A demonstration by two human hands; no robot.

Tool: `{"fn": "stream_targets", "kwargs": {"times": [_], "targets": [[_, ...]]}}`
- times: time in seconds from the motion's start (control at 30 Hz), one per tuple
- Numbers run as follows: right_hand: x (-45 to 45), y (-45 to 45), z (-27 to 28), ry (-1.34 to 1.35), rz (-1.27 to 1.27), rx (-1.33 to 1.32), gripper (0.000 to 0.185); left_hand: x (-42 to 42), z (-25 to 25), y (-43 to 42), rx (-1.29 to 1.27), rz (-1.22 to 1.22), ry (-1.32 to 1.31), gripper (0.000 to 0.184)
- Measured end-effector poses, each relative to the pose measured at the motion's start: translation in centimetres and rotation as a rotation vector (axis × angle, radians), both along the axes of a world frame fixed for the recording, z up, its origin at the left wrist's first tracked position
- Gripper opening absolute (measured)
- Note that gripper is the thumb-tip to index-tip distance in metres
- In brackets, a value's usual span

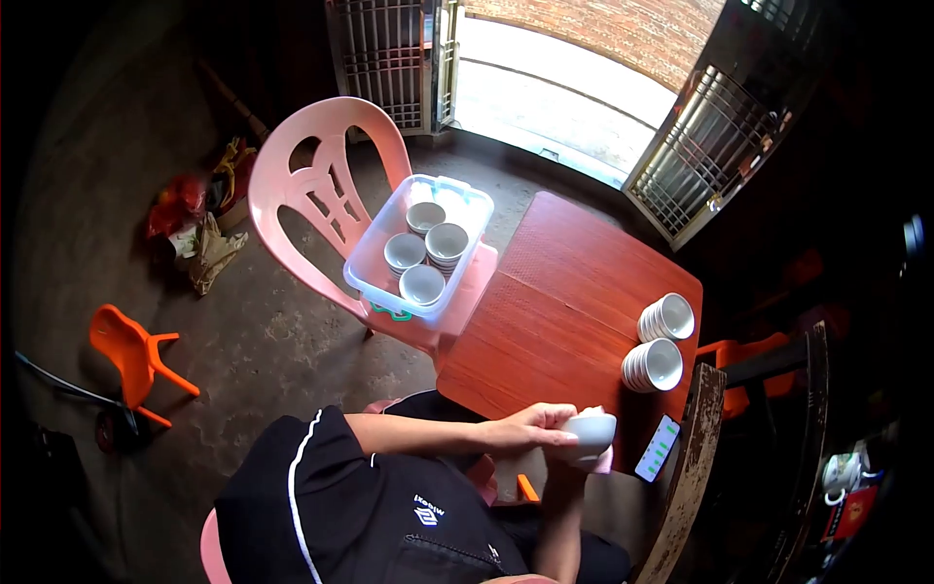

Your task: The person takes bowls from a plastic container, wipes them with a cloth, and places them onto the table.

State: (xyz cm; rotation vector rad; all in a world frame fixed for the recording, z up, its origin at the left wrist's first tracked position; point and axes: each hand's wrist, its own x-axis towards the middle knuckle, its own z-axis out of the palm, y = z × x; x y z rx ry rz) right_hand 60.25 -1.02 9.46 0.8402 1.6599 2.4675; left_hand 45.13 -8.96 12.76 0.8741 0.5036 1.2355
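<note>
A white bowl is held above the near edge of the red-brown table. My left hand grips its left side, with the thumb along the wall. My right hand is under and behind the bowl, mostly hidden by it, next to a bit of pink cloth. Two stacks of bowls stand at the table's right side, a farther stack and a nearer stack. More bowls stand in stacks inside a clear plastic box.
The box rests on a pink chair left of the table. A phone lies near the right table edge, beside a worn wooden frame. An orange stool and bags are on the floor at left.
</note>
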Motion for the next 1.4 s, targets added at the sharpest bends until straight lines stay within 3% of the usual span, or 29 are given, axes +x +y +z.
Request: {"fn": "stream_targets", "kwargs": {"times": [0.03, 0.07, 0.1, 0.23, 0.27, 0.3, 0.4, 0.43, 0.5, 0.53, 0.6, 0.67, 0.7, 0.73, 0.77, 0.8, 0.83, 0.87, 0.93, 0.97, 1.03, 1.1, 1.13, 1.2, 1.23, 1.27, 1.3, 1.33, 1.4], "targets": [[0.4, 0.5, -3.5, 0.594, 0.493, -0.603, 0.022, -0.5, 2.0, -0.4, 0.012, 0.005, 0.063, 0.020], [-0.5, 0.3, -4.1, 0.926, 0.926, -0.774, 0.020, -0.9, 2.2, -0.5, 0.019, 0.016, 0.105, 0.020], [-0.9, -0.3, -4.3, 1.325, 1.114, -0.957, 0.017, -1.1, 2.2, -0.6, 0.023, 0.024, 0.148, 0.020], [0.5, 0.8, -0.4, 1.217, 1.079, -1.170, 0.030, -2.4, 2.8, -0.3, 0.121, 0.045, 0.521, 0.026], [0.3, -0.2, 2.1, 1.135, 1.082, -1.253, 0.024, -2.5, 3.0, -0.3, 0.178, 0.067, 0.620, 0.027], [-0.5, -0.7, 3.2, 1.121, 1.097, -1.334, 0.026, -1.9, 3.0, -0.3, 0.187, 0.119, 0.494, 0.028], [-2.5, -1.8, 5.5, 1.153, 1.214, -1.505, 0.038, -2.3, 2.9, -0.3, 0.174, 0.122, 0.452, 0.027], [-2.8, -1.7, 4.1, 1.194, 1.229, -1.282, 0.033, -2.6, 2.2, 0.0, 0.101, 0.030, 0.439, 0.023], [-3.7, -1.5, 1.5, 1.305, 1.199, -0.837, 0.033, -2.4, 1.1, 0.0, -0.021, -0.017, 0.166, 0.018], [-3.2, -1.5, 1.3, 1.219, 1.133, -0.830, 0.035, -2.3, 1.2, 0.0, -0.041, -0.012, 0.050, 0.017], [-1.9, -2.1, -0.7, 1.417, 1.079, -1.322, 0.037, -2.0, 1.8, -0.1, -0.065, -0.013, 0.030, 0.018], [-0.7, -1.8, -0.5, 1.245, 0.892, -1.303, 0.038, -2.1, 1.5, 0.0, -0.053, -0.043, 0.088, 0.018], [-1.7, -1.5, 2.0, 1.243, 1.197, -1.161, 0.038, -2.2, 1.3, 0.1, -0.024, -0.065, 0.218, 0.019], [-1.2, -0.5, 2.0, 1.583, 1.094, -1.327, 0.030, -2.5, 1.2, 0.4, 0.007, -0.090, 0.347, 0.019], [0.2, -0.5, 2.8, 1.786, 0.946, -1.744, 0.025, -2.7, 1.1, 0.7, 0.040, -0.116, 0.474, 0.020], [-0.8, -1.4, 7.3, 1.963, 0.734, -2.169, 0.022, -2.2, 2.7, 0.0, 0.038, -0.089, 0.535, 0.021], [-2.0, -1.9, 7.3, 1.251, 0.838, -1.617, 0.024, -2.0, 3.6, -0.4, 0.025, -0.090, 0.477, 0.020], [-1.7, -1.9, 6.5, 1.517, 0.942, -1.742, 0.021, -2.2, 4.1, -0.3, 0.013, -0.093, 0.424, 0.020], [-0.9, -1.3, 3.0, 1.236, 1.045, -1.045, 0.017, -2.3, 0.5, 0.6, 0.038, -0.067, 0.334, 0.018], [-1.4, -0.4, 2.4, 1.153, 1.111, -0.921, 0.015, -2.0, 1.2, 0.2, -0.059, -0.055, 0.213, 0.017], [-1.1, 0.6, -1.1, 1.608, 1.304, -1.391, 0.015, -2.1, 1.8, 0.0, -0.198, -0.068, 0.045, 0.017], [-0.7, -0.4, -1.6, 2.060, 1.308, -1.765, 0.016, -2.7, -0.2, 0.1, -0.221, -0.125, 0.045, 0.025], [-1.1, -0.3, 1.0, 1.925, 1.233, -1.569, 0.019, -3.2, 0.1, -0.1, -0.288, -0.217, 0.134, 0.036], [0.9, 0.6, 3.8, 2.187, 0.752, -2.450, 0.024, -2.9, 2.2, -0.1, -0.268, -0.361, 0.312, 0.039], [-0.7, -0.7, 7.4, 1.960, 0.714, -2.204, 0.026, -2.4, 2.2, -0.1, -0.248, -0.367, 0.324, 0.036], [-0.8, -0.9, 7.7, 1.689, 0.752, -2.144, 0.025, -2.4, 1.9, 0.0, -0.194, -0.381, 0.361, 0.031], [-0.9, -1.0, 8.0, 1.449, 0.798, -2.040, 0.026, -2.0, 1.2, -0.2, -0.267, -0.339, 0.205, 0.029], [-0.8, -0.6, 8.3, 1.461, 0.994, -2.098, 0.028, -1.6, 0.8, -0.2, -0.335, -0.287, 0.050, 0.027], [0.4, -0.1, 7.3, 1.486, 1.004, -2.347, 0.029, -1.5, 0.9, -0.2, -0.282, -0.250, -0.160, 0.034]]}}
